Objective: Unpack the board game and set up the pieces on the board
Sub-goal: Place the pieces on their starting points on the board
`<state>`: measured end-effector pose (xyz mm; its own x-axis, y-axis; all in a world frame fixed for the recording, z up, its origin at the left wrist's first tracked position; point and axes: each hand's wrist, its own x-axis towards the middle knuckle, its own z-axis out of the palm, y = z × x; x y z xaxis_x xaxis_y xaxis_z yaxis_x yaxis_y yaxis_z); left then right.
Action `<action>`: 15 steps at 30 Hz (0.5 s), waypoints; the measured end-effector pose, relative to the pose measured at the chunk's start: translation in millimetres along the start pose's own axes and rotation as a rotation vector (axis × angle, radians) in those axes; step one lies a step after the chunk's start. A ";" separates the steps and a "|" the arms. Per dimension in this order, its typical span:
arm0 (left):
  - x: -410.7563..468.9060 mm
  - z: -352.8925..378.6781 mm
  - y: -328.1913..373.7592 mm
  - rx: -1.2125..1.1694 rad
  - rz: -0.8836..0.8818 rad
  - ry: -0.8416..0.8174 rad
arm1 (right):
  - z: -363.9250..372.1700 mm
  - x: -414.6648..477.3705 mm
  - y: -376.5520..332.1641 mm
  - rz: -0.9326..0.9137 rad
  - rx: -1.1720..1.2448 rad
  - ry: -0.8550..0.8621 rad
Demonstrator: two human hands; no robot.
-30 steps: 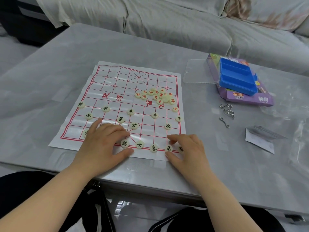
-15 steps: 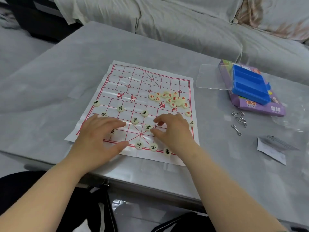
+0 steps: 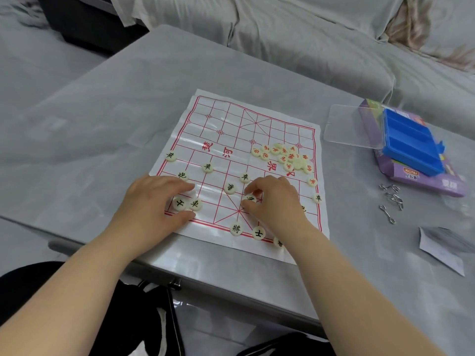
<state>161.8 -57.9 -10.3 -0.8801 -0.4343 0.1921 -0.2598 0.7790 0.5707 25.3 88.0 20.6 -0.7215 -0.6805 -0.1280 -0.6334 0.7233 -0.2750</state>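
Note:
A white paper board (image 3: 226,129) with a red grid lies on the grey table. Cream round pieces with black characters are spread over its near half; a heap of red-lettered pieces (image 3: 285,156) sits right of the river text. My right hand (image 3: 272,199) pinches one black-lettered piece (image 3: 250,199) between thumb and fingers near the palace cross. My left hand (image 3: 154,201) rests flat on the board's near left corner, its thumb and fingers spread around two pieces (image 3: 187,203). Three pieces (image 3: 258,232) line the near edge.
A blue compartment tray (image 3: 411,147) with a clear lid (image 3: 352,127) lies on a purple box (image 3: 447,183) at the right. Metal wire puzzles (image 3: 390,201) and a paper leaflet (image 3: 442,250) lie near it. A covered sofa (image 3: 308,34) stands behind the table.
My right hand left the near edge, moved up to the palace area and closed its fingers on a piece. My left hand spread, uncovering two pieces. The camera shifted left.

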 end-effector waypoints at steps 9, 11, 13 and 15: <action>0.7 0.4 -2.6 0.050 0.028 0.009 | 2.1 -1.3 0.9 -0.012 0.015 0.005; 0.5 -0.9 -5.1 0.057 0.022 0.015 | 2.5 -1.7 1.5 -0.012 0.018 0.003; -0.1 0.0 -6.5 0.066 0.057 0.023 | 2.6 -2.3 1.9 -0.013 0.022 0.000; -0.4 -1.1 -5.3 0.036 0.043 0.065 | 2.5 -2.0 2.0 -0.016 0.020 0.000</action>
<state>164.0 -62.3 -12.5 -0.8635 -0.4274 0.2678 -0.2372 0.8127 0.5323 26.2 90.5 17.9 -0.7113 -0.6919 -0.1238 -0.6389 0.7098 -0.2965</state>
